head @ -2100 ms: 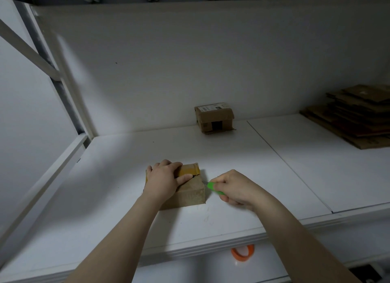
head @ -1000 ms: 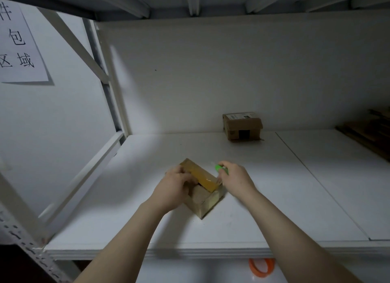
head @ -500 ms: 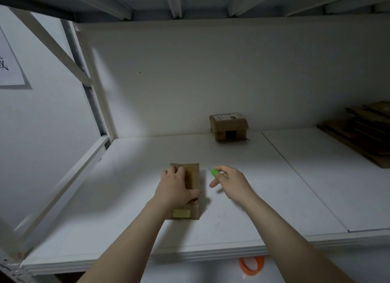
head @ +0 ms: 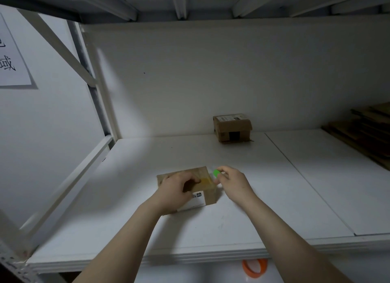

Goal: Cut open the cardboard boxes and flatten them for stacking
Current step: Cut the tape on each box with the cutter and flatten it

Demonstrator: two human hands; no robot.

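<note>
So the person has a small cardboard box (head: 207, 198) sitting near the front middle of the white shelf (head: 211, 230), with brownish-yellow tape running across its top. The left hand (head: 175, 189) is clamped over the top of it, fingers curled down onto the lid, pinning it in place. The right hand (head: 234, 183) is pinching a little green cutter (head: 216, 173) right at the box's far right top corner, where the tape ends. Can't make out the blade, too small and blurry. Looks like the tape slit is only about to start. The sketchy bit is the left fingers: they sit right on the tape line, so if the cutter gets dragged toward them and skips, that's a nicked finger. The box is also small and probably light, so a hard pull could just slide or tip it instead of cutting. A second box (head: 232, 127) waits by the back wall, apparently not flattened yet, and the flattened cardboard pile (head: 363, 130) is off on the far right.
</note>
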